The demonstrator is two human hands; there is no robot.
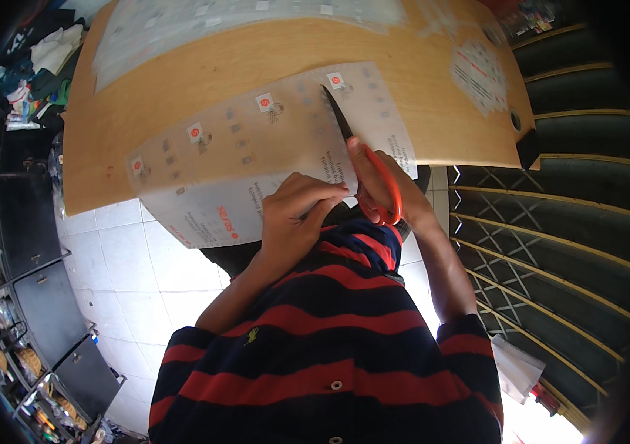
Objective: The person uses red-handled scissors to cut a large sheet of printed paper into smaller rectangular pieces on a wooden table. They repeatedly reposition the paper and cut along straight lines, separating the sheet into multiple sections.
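A translucent printed plastic sheet (204, 166), with small red and white squares in a row, lies over the near edge of the table and hangs partly off it. My left hand (292, 207) pinches the sheet's near edge between thumb and fingers. Gripped in my right hand (403, 185) is a pair of scissors with orange handles (393, 196). Its dark blade (338, 112) points away from me across the sheet, toward the right side. The lower blade cannot be made out; it seems hidden by the sheet.
The wooden tabletop (433, 103) carries more translucent sheets (204, 29) at the back and a smaller printed piece (477, 78) at the right. A dark slatted shutter (574, 177) stands on the right. Dark cabinets (48, 303) with cluttered shelves line the left, above white floor tiles (122, 259).
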